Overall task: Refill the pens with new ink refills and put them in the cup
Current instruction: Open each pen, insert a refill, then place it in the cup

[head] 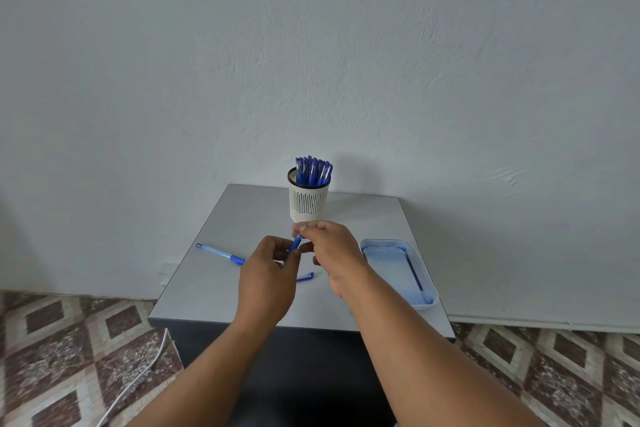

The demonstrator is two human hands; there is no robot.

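Observation:
A white slotted cup [308,202] stands at the back of the grey table [214,291] with several blue capped pens [313,170] in it. Just in front of the cup, both hands hold one blue pen [295,244] above the table. My left hand [268,274] grips its lower part, and my right hand [334,253] pinches its upper end. Most of this pen is hidden by the fingers. A second pen [221,253] with a clear barrel lies on the table to the left. A blue pen cap [306,276] lies between my hands.
A pale blue tray [427,288] sits at the right of the table with a thin blue refill [414,270] inside. A white cable [138,381] runs over the patterned tiled floor at the lower left. The wall stands right behind the table.

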